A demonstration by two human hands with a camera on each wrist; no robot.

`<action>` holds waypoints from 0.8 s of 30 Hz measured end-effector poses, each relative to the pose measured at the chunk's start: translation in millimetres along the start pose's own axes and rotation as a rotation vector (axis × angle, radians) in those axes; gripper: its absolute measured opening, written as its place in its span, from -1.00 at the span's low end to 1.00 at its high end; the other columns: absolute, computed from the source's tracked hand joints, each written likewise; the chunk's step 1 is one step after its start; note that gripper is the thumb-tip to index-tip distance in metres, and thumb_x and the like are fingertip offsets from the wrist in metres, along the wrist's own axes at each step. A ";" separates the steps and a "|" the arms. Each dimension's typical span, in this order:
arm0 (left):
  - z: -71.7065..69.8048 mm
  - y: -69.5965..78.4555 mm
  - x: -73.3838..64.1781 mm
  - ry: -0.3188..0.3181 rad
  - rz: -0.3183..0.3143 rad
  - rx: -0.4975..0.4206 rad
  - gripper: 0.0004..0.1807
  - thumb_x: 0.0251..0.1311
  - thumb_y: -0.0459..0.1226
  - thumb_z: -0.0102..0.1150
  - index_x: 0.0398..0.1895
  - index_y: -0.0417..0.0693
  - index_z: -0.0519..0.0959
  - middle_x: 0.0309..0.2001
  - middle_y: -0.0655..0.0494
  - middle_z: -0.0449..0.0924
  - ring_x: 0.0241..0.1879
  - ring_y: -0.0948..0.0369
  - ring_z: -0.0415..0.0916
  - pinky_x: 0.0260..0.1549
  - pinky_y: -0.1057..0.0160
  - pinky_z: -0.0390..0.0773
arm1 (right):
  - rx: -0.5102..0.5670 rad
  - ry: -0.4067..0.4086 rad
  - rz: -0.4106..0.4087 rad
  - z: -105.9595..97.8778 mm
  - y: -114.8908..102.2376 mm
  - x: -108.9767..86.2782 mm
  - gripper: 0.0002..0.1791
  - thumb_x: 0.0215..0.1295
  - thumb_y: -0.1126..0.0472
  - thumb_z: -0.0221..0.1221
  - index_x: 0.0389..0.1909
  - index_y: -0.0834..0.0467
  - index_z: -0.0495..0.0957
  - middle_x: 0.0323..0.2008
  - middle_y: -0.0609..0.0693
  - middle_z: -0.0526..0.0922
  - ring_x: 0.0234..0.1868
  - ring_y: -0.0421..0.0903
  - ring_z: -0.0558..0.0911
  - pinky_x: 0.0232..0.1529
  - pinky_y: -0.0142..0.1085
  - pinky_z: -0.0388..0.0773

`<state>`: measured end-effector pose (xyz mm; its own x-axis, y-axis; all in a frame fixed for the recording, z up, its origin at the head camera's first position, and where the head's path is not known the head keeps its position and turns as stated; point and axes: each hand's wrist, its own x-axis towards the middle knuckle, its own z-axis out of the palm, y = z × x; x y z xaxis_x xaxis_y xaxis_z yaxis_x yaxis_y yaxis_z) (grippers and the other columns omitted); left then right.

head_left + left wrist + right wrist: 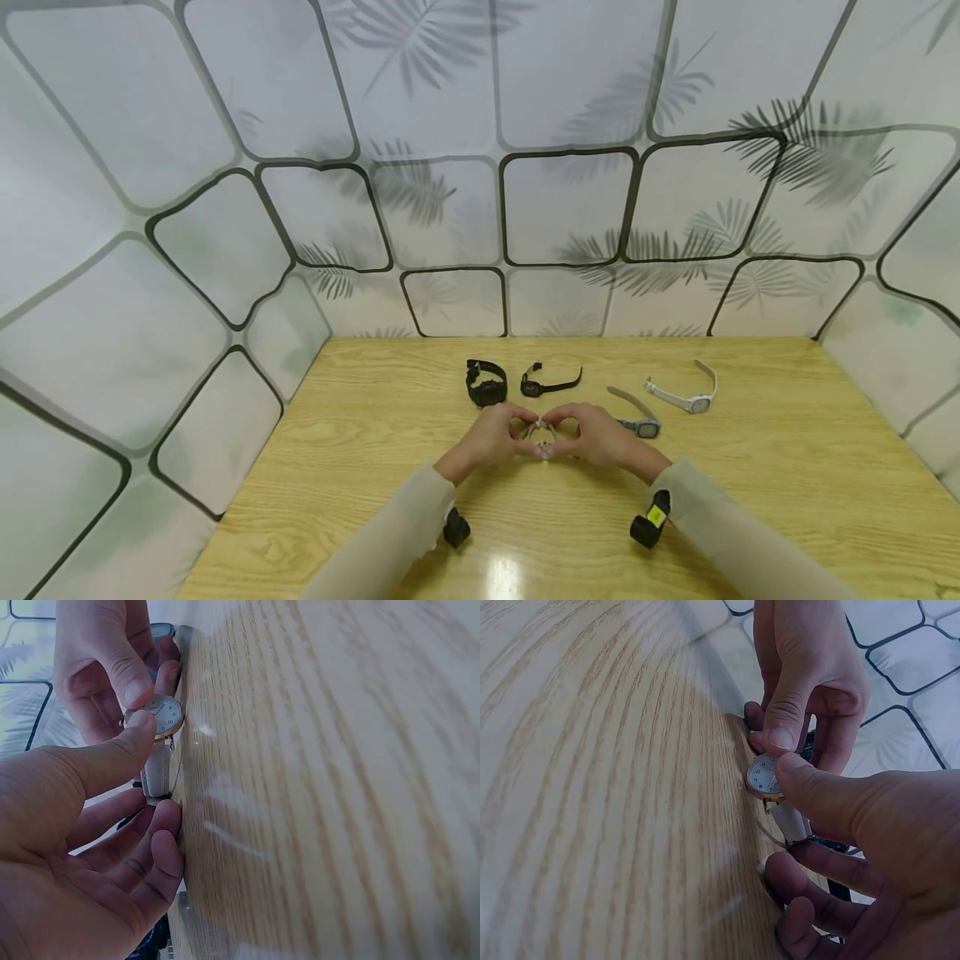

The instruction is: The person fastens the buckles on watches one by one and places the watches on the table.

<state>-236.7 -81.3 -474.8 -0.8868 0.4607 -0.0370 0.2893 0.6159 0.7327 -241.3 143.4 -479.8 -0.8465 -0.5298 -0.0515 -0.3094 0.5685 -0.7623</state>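
Both hands hold one wristwatch at the middle of the wooden table. It has a round white dial (168, 716), a rose-gold case and a pale strap (156, 772) bent into a loop. In the head view my left hand (491, 435) grips it from the left and my right hand (600, 437) from the right. The two thumbs meet at the watch face (763, 774), partly covering it, while fingers of both hands reach to the far side of the strap loop. The dial faces toward me, close over the tabletop.
Behind my hands lie a chunky black watch (489, 392) and a slim black watch (532, 388). To the right are a grey-blue watch (647, 428), close by my right hand, and a white watch (699, 404). A patterned cloth wall (562, 208) rises at the table's (360, 433) back edge.
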 end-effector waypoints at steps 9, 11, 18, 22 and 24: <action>0.6 1.0 0.5 -0.001 -0.017 -0.014 -0.40 0.05 -0.12 0.61 0.19 -0.07 0.68 0.20 0.03 0.61 -0.60 0.35 0.36 -0.62 0.39 0.34 | -0.009 0.000 0.005 -0.7 -0.4 -1.2 -0.41 0.24 0.00 0.46 0.26 0.09 0.60 0.27 0.17 0.57 -0.52 -0.11 0.66 -0.43 -0.25 0.61; 0.0 0.9 0.1 -0.005 -0.015 -0.006 -0.39 0.05 -0.11 0.61 0.20 -0.07 0.67 0.20 0.03 0.61 -0.60 0.35 0.37 -0.61 0.39 0.35 | -0.011 0.001 -0.001 -1.2 -0.4 -1.1 -0.41 0.25 -0.01 0.46 0.26 0.10 0.60 0.27 0.18 0.57 -0.52 -0.12 0.65 -0.42 -0.24 0.61; -6.0 0.7 -5.8 -0.011 -0.005 -0.020 -0.32 0.09 -0.10 0.58 0.29 -0.10 0.59 0.24 -0.01 0.59 -0.37 0.32 0.61 -0.41 0.35 0.59 | -0.050 -0.001 -0.036 -5.5 -3.3 -3.0 -0.31 0.26 -0.05 0.44 0.35 0.13 0.51 0.18 0.19 0.61 -0.53 -0.13 0.64 -0.44 -0.27 0.60; -12.0 1.6 -9.9 0.024 0.019 -0.021 -0.35 0.16 -0.14 0.54 0.31 -0.12 0.56 0.17 -0.07 0.63 -0.23 0.18 0.68 -0.30 0.26 0.67 | -0.067 0.016 -0.046 -12.3 -7.9 -3.5 -0.32 0.33 0.06 0.41 0.39 0.19 0.46 0.16 0.23 0.62 -0.55 -0.10 0.61 -0.50 -0.28 0.56; -14.9 1.4 -11.5 0.047 0.027 -0.018 -0.38 0.20 -0.16 0.51 0.31 -0.12 0.56 0.15 -0.10 0.63 -0.21 0.13 0.68 -0.27 0.22 0.68 | -0.070 0.027 -0.057 -15.5 -10.5 -2.5 -0.35 0.35 0.11 0.39 0.40 0.21 0.45 0.17 0.26 0.61 -0.56 -0.07 0.60 -0.50 -0.28 0.56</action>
<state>-231.4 -95.2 -463.2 -0.8949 0.4460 0.0147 0.3072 0.5920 0.7451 -242.6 148.5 -461.6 -0.8377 -0.5461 0.0092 -0.3864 0.5807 -0.7166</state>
